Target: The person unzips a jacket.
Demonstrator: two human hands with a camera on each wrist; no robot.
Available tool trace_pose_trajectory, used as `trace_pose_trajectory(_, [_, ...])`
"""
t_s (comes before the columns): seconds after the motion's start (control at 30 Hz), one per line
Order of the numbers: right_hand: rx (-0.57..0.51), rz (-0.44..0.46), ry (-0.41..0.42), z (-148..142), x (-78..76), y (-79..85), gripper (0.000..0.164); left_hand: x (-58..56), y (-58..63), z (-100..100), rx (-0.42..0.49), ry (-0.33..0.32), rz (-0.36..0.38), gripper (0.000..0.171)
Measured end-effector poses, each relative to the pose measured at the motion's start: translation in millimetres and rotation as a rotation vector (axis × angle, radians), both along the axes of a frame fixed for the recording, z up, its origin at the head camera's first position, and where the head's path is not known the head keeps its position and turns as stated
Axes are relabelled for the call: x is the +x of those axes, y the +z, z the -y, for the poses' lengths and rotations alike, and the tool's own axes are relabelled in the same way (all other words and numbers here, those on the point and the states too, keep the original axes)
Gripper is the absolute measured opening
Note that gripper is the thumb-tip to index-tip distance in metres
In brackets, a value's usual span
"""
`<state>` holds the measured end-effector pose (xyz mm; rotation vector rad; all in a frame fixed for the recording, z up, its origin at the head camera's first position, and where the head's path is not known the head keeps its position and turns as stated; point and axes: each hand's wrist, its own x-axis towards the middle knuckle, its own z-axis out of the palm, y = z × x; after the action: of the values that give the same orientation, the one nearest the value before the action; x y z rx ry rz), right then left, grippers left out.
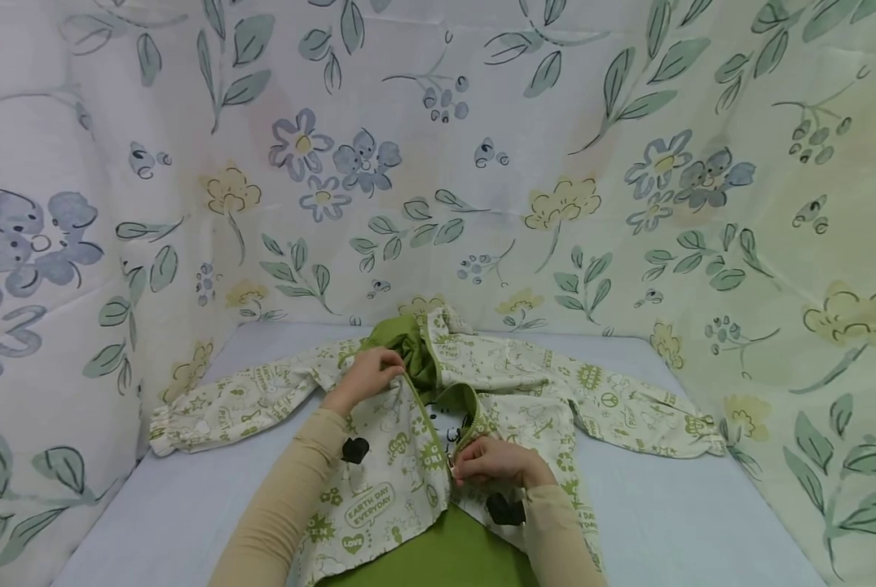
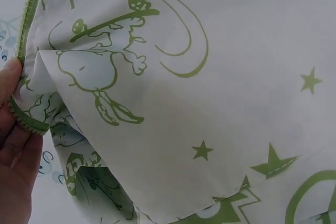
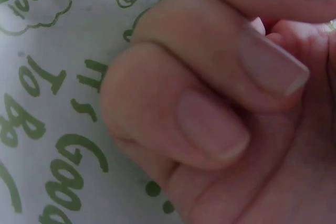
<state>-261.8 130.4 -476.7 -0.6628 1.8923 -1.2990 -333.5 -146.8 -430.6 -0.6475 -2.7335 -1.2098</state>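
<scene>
A white hooded jacket (image 1: 379,481) with green cartoon print lies face up, its sleeves spread to both sides and its front partly parted. My left hand (image 1: 367,377) pinches the upper part of one green zipper edge (image 1: 421,408) near the hood. In the left wrist view, the fingers (image 2: 21,166) grip that toothed edge, and the cloth folds beside them. Lower down, where the two zipper edges come together, my right hand (image 1: 502,461) pinches the zipper pull (image 1: 450,463), mostly hidden by the fingertips. Curled fingers (image 3: 173,103) fill the right wrist view over the printed cloth.
The green-lined hood (image 1: 401,334) is bunched at the jacket's far end. Green lining (image 1: 438,550) shows below the front hem. A pale blue-white table (image 1: 181,505) lies under the jacket, with a floral curtain (image 1: 438,163) around the back and sides.
</scene>
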Motion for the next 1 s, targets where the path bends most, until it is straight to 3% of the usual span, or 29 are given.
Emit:
trace_pose_trajectory(0.5, [-0.044, 0.051, 0.029, -4.6, 1.4, -2.0, 0.024, 0.0, -1.8, 1.1, -0.010, -0.008, 0.014, 0.015])
trace_pose_trajectory(0.77, [-0.031, 0.034, 0.009, -6.3, 1.6, -3.0, 0.024, -2.9, -5.0, 2.4, -0.001, 0.000, 0.011, 0.016])
trace_pose_trajectory(1.0, [-0.011, 0.080, -0.023, -7.2, 4.4, -5.3, 0.020, -2.3, -6.4, 1.4, 0.010, 0.010, 0.003, 0.017])
